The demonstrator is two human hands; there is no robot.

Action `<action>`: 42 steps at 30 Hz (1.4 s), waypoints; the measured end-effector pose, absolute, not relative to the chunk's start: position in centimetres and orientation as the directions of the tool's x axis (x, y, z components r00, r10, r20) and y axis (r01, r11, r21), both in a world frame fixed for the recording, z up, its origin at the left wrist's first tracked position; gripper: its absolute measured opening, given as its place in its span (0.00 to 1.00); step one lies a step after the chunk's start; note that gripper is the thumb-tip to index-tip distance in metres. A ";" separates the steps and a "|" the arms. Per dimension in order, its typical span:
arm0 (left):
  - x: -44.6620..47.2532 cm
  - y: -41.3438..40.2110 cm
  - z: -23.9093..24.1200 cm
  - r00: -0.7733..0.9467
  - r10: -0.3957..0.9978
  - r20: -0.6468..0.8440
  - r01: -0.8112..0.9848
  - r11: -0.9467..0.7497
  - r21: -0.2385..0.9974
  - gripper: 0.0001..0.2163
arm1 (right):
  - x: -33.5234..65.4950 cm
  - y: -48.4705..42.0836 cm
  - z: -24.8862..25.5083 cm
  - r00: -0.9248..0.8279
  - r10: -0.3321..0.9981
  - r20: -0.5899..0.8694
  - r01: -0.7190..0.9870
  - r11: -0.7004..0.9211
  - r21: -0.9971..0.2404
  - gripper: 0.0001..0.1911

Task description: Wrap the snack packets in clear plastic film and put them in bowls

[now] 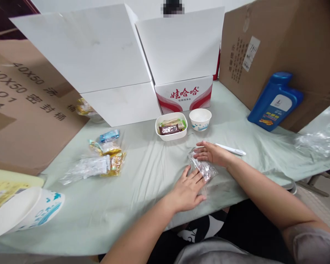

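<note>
- The head view looks from the person's head, forward and down across the cloth-covered table.
- It sits close over the near table edge: both forearms enter from the bottom, and the left hand and right hand lie near mid-frame.
- It faces the table's far side, where a white carton and a brown box fill the top.
- The stacked paper bowls at lower left loom large beside the lens.

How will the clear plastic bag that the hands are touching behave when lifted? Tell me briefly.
Likely floppy: the clear plastic bag lies crumpled and flat, with the left hand and right hand on it. Probably very light, since it looks thin and see-through. It may slide on the cloth-covered table, given its glossy sheen.
</note>
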State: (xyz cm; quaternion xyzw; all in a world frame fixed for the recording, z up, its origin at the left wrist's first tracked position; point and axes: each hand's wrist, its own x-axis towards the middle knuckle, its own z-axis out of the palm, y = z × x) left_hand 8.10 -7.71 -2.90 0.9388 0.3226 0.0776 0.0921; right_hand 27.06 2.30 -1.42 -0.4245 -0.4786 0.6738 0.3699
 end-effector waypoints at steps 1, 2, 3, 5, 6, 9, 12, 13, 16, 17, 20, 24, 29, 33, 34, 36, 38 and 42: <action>8.1 -7.7 -3.0 0.778 0.622 0.088 0.595 -0.774 0.218 0.28 | 27.3 2.2 -1.7 -0.333 0.934 -0.130 -0.095 -0.171 -0.981 0.26; 8.1 -7.7 -3.0 0.778 0.622 0.088 0.595 -0.775 0.215 0.28 | 27.6 2.0 -1.8 -0.279 0.960 -0.017 -0.074 -0.039 -0.997 0.27; 8.1 -7.7 -3.0 0.780 0.619 0.085 0.593 -0.776 0.214 0.28 | 27.9 1.7 -1.8 -0.212 0.971 0.110 -0.029 0.106 -0.994 0.26; 8.1 -7.7 -2.9 0.783 0.617 0.078 0.590 -0.777 0.219 0.29 | 28.6 1.1 -1.5 -0.142 0.939 0.312 0.100 0.327 -0.940 0.24; 8.1 -7.6 -2.8 0.781 0.620 0.074 0.592 -0.773 0.226 0.30 | 28.9 0.8 -1.3 -0.175 0.918 0.355 0.159 0.383 -0.910 0.22; 8.1 -7.5 -2.4 0.779 0.626 0.047 0.594 -0.759 0.265 0.29 | 29.3 -0.3 -1.0 -0.486 0.813 0.319 0.313 0.503 -0.806 0.18; 7.6 -6.9 -1.8 0.782 0.623 0.025 0.577 -0.739 0.347 0.28 | 29.0 -1.1 -1.4 -0.681 0.679 0.274 0.430 0.674 -0.601 0.18; 7.3 -6.7 -1.6 0.780 0.625 0.033 0.568 -0.729 0.383 0.27 | 28.8 -1.3 -1.6 -0.691 0.666 0.281 0.458 0.704 -0.543 0.19; 6.5 -5.9 -0.9 0.736 0.670 0.096 0.534 -0.662 0.526 0.22 | 28.6 -1.7 -2.2 -0.705 0.646 0.293 0.490 0.742 -0.457 0.27; 6.3 -5.7 -0.7 0.701 0.702 0.121 0.522 -0.622 0.584 0.21 | 28.6 -1.9 -2.4 -0.716 0.632 0.295 0.487 0.756 -0.438 0.33; 5.9 -5.3 -0.3 0.541 0.826 0.157 0.485 -0.459 0.744 0.16 | 28.5 -2.2 -2.7 -0.720 0.623 0.306 0.506 0.773 -0.382 0.41; 5.6 -5.1 -0.3 0.344 0.898 0.274 0.472 -0.417 0.777 0.10 | 27.9 -3.1 -3.0 -0.681 0.668 0.300 0.597 0.743 -0.302 0.24; 5.6 -4.4 -1.0 0.543 0.764 0.348 0.533 -0.635 0.559 0.09 | 27.4 -4.9 -2.3 -0.743 0.605 0.285 0.552 0.795 -0.251 0.21; 6.0 -4.3 -1.7 0.609 0.734 0.302 0.555 -0.665 0.499 0.09 | 28.0 -5.7 -0.8 -0.777 0.570 0.266 0.467 0.806 -0.363 0.17; 6.1 -4.4 -1.7 0.635 0.715 0.294 0.530 -0.680 0.507 0.09 | 28.2 -5.7 -0.5 -0.774 0.578 0.258 0.456 0.792 -0.406 0.16; 6.2 -4.5 -1.7 0.681 0.676 0.283 0.480 -0.703 0.525 0.13 | 28.4 -5.5 0.0 -0.729 0.637 0.251 0.468 0.732 -0.495 0.14; 6.3 -4.5 -1.7 0.691 0.665 0.284 0.463 -0.708 0.533 0.15 | 28.3 -5.0 0.0 -0.611 0.758 0.230 0.562 0.619 -0.549 0.14; 6.3 -4.4 -1.8 0.660 0.688 0.301 0.460 -0.687 0.562 0.13 | 27.5 -4.1 -0.5 -0.363 0.925 0.111 0.814 0.373 -0.444 0.19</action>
